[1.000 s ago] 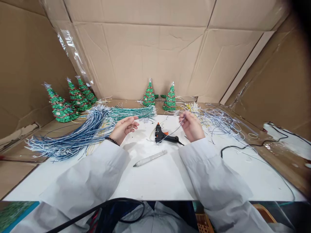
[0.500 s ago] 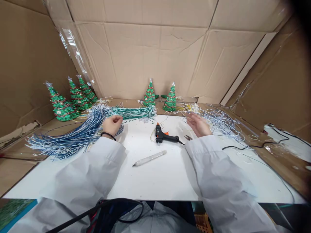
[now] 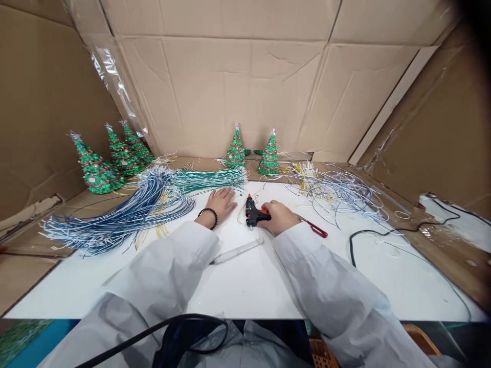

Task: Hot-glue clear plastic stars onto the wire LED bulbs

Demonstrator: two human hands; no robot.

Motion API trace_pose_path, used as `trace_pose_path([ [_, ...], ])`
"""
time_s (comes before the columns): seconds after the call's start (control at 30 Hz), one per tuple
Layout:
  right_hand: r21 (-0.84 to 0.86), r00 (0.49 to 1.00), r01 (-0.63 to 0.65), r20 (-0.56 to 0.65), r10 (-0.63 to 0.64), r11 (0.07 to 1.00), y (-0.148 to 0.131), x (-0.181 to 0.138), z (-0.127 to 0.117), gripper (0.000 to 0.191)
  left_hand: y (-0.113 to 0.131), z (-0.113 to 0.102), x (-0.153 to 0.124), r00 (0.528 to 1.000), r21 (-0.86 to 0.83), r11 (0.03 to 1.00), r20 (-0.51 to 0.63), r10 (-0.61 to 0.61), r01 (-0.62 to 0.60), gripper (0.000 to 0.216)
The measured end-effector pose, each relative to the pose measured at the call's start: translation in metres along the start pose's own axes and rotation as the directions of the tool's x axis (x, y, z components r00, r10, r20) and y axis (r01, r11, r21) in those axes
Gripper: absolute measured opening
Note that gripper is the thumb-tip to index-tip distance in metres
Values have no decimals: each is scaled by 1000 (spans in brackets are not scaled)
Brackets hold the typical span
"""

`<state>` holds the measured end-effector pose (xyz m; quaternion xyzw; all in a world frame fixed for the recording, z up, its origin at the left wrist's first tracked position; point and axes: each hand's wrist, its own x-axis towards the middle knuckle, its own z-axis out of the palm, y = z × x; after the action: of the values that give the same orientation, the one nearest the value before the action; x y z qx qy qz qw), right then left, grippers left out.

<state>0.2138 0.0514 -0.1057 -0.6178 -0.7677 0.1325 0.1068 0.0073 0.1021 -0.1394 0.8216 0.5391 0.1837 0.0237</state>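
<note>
My right hand [image 3: 283, 216] is closed round the handle of a black hot glue gun [image 3: 252, 213] with an orange tip, which lies on the white table. My left hand [image 3: 220, 205], with a dark bead bracelet at the wrist, rests palm down on the table, fingers stretched out. Its fingertips cover the spot where a small snowflake-like piece lay; whether they touch it cannot be made out. Nearer my body lies a clear pen-like tool [image 3: 238, 250] with a dark tip, partly behind my left sleeve. A red-handled tool [image 3: 317, 230] shows beside my right wrist.
Bundles of blue-white wires [image 3: 111, 220] and green wires [image 3: 209, 178] lie at left and back. Loose pale wires [image 3: 345, 191] tangle at right, near a black cable [image 3: 378, 232]. Several small decorated Christmas trees [image 3: 269, 156] stand along the cardboard wall [image 3: 245, 92].
My right hand has moved left and down and taken hold of the glue gun's handle. My left hand has moved right from the wire bundle and flattened onto the table.
</note>
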Motion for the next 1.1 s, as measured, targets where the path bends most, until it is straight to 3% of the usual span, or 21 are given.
trace_pose_path([
  [0.2,16,1000,-2,-25,3,1000,-5,-2,1,30,-8,-13,-5,1000,-122,993,-24,-10,7,23],
  [0.3,210,997,4,-77,13,978,-8,-2,4,27,-14,-19,-12,997,-239,970,-51,-55,41,15],
  [0.4,483,995,33,-96,16,875,-9,1,6,19,-18,-23,-17,988,-392,916,-82,-130,88,10],
  [0.5,620,999,35,-47,-7,784,-10,4,7,39,-18,-26,-18,974,-570,812,-83,-209,125,14],
  [0.67,936,1000,27,-23,-16,351,-11,3,8,55,-12,-34,-18,967,-776,614,-19,-254,146,35],
  [0.73,963,1000,11,-11,-1,271,-11,3,8,58,-11,-38,-18,960,-809,566,-7,-280,159,38],
  [1.1,979,998,-61,61,9,194,-14,0,6,56,-4,-42,-20,940,-850,492,13,-342,191,35],
])
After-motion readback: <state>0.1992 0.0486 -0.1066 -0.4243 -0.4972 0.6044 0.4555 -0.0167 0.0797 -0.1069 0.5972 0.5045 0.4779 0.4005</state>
